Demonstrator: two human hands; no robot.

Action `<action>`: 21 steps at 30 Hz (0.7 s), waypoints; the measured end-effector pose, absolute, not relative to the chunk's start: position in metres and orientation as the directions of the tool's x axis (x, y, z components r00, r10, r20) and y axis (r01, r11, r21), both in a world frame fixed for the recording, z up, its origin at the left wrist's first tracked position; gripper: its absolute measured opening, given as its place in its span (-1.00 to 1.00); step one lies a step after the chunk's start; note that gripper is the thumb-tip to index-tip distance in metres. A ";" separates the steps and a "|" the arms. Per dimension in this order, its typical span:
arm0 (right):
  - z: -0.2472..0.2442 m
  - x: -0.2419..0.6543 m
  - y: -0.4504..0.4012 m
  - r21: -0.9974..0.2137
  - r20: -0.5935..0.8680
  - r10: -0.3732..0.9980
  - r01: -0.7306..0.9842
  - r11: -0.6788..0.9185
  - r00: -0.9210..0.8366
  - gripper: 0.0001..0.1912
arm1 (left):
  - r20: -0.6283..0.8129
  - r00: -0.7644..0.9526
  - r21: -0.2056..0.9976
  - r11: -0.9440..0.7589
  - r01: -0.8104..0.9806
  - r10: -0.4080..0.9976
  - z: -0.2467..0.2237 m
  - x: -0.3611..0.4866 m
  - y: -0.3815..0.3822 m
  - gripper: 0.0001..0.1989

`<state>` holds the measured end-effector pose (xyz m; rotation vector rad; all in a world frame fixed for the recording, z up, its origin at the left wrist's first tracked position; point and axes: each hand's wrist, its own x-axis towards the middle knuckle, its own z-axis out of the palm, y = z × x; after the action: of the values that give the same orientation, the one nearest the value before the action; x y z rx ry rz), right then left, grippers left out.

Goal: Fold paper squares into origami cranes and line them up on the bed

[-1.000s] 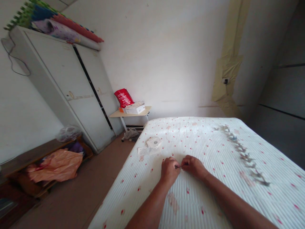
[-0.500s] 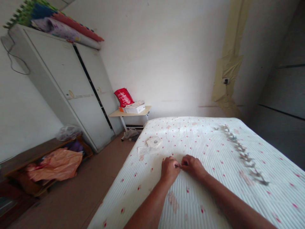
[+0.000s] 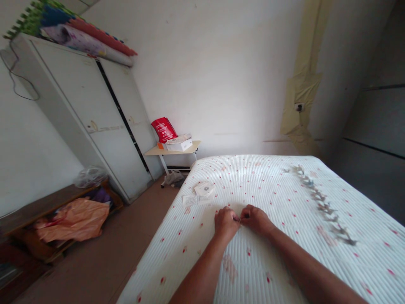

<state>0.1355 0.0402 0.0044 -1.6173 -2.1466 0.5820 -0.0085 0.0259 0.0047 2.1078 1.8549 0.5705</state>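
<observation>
My left hand (image 3: 226, 221) and my right hand (image 3: 255, 219) are close together above the bed, fingertips nearly meeting. Both are closed in a pinch. Between them is something tiny that I cannot make out. Beyond my left hand, a white square card (image 3: 204, 188) with a dark round mark lies on the bed, beside a flat printed slip (image 3: 190, 200). To the right, a long row of small grey-brown pointed shapes (image 3: 325, 207), like folded paper birds, runs along the cover; they are blurred.
The bed (image 3: 253, 261) has a white ribbed cover with red dots. Behind it, a small table (image 3: 152, 150) carries a red bag (image 3: 163, 129) and a white box (image 3: 179, 145). At left are a grey cabinet (image 3: 76, 93) and a low wooden bench (image 3: 47, 202) with an orange plastic bag (image 3: 74, 219).
Both hands stay nearly in place, still pinched together, with only slight finger movement. The other things have not moved.
</observation>
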 end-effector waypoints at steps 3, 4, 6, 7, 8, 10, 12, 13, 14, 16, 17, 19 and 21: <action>0.004 0.138 0.042 -0.577 0.052 0.960 0.777 0.253 -0.274 -0.86 | 0.086 0.082 0.446 -0.112 0.888 0.993 0.007 -0.007 0.027 -0.90; 0.004 0.139 0.042 -0.591 0.053 0.958 0.765 0.256 -0.280 -0.85 | 0.077 0.084 0.443 -0.109 0.890 0.994 0.007 -0.007 0.027 -0.89; 0.003 0.141 0.043 -0.607 0.055 0.957 0.751 0.259 -0.285 -0.83 | 0.068 0.090 0.434 -0.110 0.894 0.994 0.008 -0.007 0.027 -0.88; 0.003 0.142 0.044 -0.608 0.056 0.958 0.752 0.257 -0.282 -0.83 | 0.065 0.091 0.430 -0.111 0.896 0.994 0.008 -0.007 0.027 -0.88; 0.003 0.142 0.044 -0.605 0.055 0.959 0.755 0.252 -0.277 -0.84 | 0.063 0.092 0.425 -0.111 0.898 0.994 0.008 -0.007 0.027 -0.88; 0.003 0.142 0.044 -0.596 0.052 0.961 0.763 0.248 -0.272 -0.84 | 0.059 0.091 0.418 -0.108 0.902 0.994 0.008 -0.006 0.028 -0.88; 0.004 0.142 0.044 -0.594 0.048 0.959 0.763 0.253 -0.280 -0.84 | 0.061 0.088 0.409 -0.105 0.907 0.994 0.009 -0.005 0.027 -0.88; 0.005 0.142 0.043 -0.594 0.044 0.958 0.764 0.253 -0.283 -0.85 | 0.062 0.085 0.403 -0.102 0.909 0.995 0.009 -0.005 0.027 -0.88; 0.006 0.142 0.043 -0.593 0.041 0.958 0.765 0.253 -0.284 -0.85 | 0.061 0.079 0.396 -0.097 0.913 0.995 0.009 -0.004 0.027 -0.89; 0.007 0.141 0.043 -0.589 0.036 0.959 0.769 0.247 -0.281 -0.85 | 0.056 0.059 0.383 -0.076 0.921 0.997 0.010 -0.003 0.026 -0.89; 0.007 0.141 0.043 -0.587 0.037 0.960 0.771 0.246 -0.278 -0.84 | 0.053 0.051 0.379 -0.067 0.923 0.997 0.010 -0.002 0.025 -0.90; 0.006 0.140 0.042 -0.582 0.046 0.960 0.774 0.250 -0.275 -0.84 | 0.067 0.046 0.380 -0.068 0.922 0.997 0.009 -0.001 0.025 -0.91; 0.006 0.140 0.043 -0.579 0.060 0.960 0.774 0.258 -0.275 -0.83 | 0.093 0.053 0.388 -0.085 0.918 0.994 0.008 -0.001 0.024 -0.91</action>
<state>0.1404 0.0425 0.0055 -1.5767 -2.1336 0.6293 -0.0014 0.0239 0.0080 2.1028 1.9566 0.4983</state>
